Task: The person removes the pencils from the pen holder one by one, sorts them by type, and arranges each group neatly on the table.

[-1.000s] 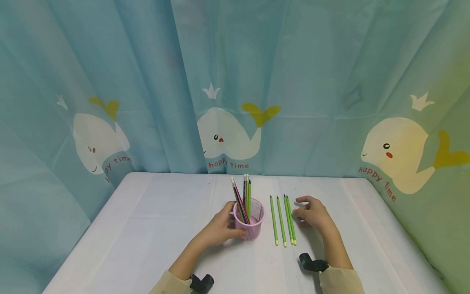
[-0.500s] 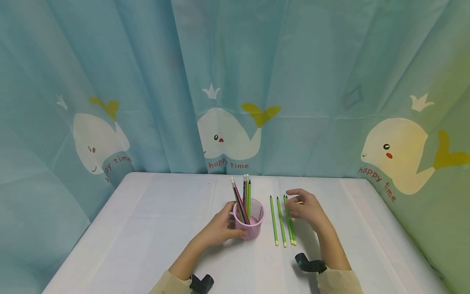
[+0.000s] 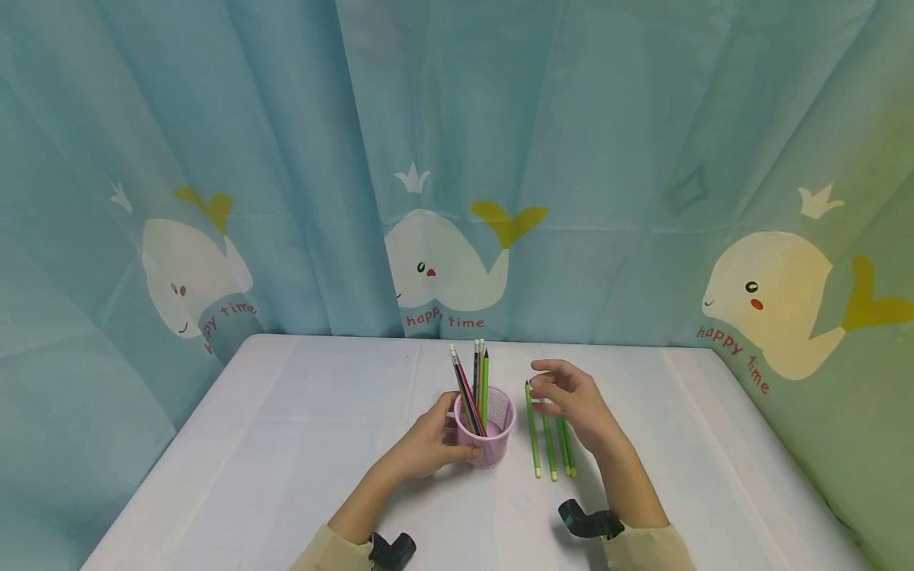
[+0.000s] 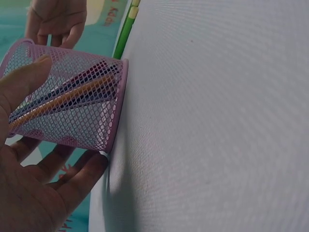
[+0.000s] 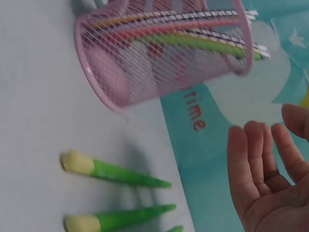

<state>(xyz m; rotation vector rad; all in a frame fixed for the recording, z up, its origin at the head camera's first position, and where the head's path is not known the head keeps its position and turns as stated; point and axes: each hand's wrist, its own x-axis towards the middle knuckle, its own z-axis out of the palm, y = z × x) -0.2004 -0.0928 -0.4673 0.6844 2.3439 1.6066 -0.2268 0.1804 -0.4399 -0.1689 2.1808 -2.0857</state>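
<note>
Holding cup [image 3: 494, 450] on wht tbl [image 3: 321, 412], L grip [image 3: 427, 446]; R grip [image 3: 574, 403] loose abv grn pencils [image 3: 535, 446]; whale-print curtain [image 3: 614, 119] bhd.

In the grip of the left hand [image 3: 421, 444], a pink mesh cup [image 3: 494, 450]: stands upright, mouth up. Inside, toward that hand, mixed pencils [image 3: 485, 388]: rise above the rim, some leaning; dark, red and green, one green point up. Under and just left of the right hand [image 3: 574, 403], four green pencils [image 3: 549, 444]: lie flat, nearly parallel, pale ends nearer, leftmost dark tip beside the fingertips.
</note>
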